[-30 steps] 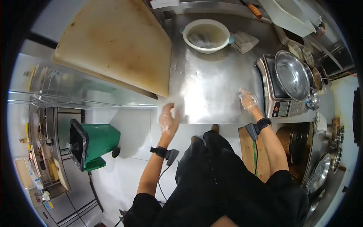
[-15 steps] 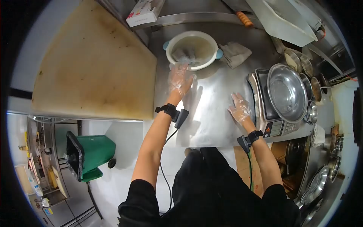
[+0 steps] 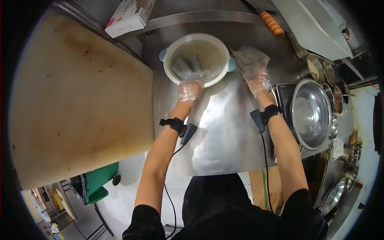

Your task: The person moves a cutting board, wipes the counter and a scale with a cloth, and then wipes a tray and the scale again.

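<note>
On a steel table (image 3: 224, 124), left hand (image 3: 190, 90) at one round white plastic basin (image 3: 197, 37), murky inside; right hand (image 3: 260, 82) on one crumpled grey cloth (image 3: 251, 59); grips unclear.

White basin (image 3: 197, 36) upright, cloudy liquid (image 3: 212, 52), unclear grey item (image 3: 185, 67) inside; rumpled grey cloth (image 3: 250, 60) just beside.

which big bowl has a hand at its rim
The white basin with blue handles: left hand at its near rim. The steel bowl has no hand on it.
</note>
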`<state>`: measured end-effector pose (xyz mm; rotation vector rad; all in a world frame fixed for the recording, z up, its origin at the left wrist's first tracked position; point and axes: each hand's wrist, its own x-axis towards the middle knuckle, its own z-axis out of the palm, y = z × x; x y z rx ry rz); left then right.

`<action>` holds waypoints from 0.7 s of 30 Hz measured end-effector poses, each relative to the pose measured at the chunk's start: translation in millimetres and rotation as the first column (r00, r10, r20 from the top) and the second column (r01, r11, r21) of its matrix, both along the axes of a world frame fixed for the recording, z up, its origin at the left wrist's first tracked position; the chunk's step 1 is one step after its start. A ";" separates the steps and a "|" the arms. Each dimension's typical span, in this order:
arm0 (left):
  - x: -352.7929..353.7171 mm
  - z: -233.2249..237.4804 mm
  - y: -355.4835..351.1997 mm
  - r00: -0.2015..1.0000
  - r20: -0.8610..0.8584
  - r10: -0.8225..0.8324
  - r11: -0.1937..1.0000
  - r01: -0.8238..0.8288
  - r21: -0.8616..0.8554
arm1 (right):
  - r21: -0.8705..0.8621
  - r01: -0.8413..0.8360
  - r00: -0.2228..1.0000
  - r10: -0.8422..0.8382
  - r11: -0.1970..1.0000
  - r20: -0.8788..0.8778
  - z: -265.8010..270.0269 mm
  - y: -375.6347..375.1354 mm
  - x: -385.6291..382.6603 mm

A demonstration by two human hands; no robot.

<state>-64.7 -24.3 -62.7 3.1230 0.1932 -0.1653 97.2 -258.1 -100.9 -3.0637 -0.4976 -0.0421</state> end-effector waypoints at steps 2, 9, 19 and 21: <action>-3.0 5.3 0.1 0.999 -0.039 -0.025 0.999 0.026 0.039 | 0.029 0.023 0.999 -0.022 0.999 -0.039 6.2 5.7 8.1; -51.5 -18.2 4.1 0.991 0.118 -0.060 0.993 0.071 -0.095 | -0.158 0.018 0.998 -0.027 0.987 -0.054 -12.3 16.2 26.7; -160.4 -16.7 -7.6 0.984 0.143 -0.108 0.991 0.117 -0.061 | -0.217 -0.005 0.995 -0.016 0.976 -0.095 0.9 23.4 27.9; -181.8 -18.3 -5.9 0.974 0.201 -0.105 0.987 0.127 -0.100 | -0.108 0.003 0.985 -0.021 0.994 -0.169 -1.0 20.7 39.2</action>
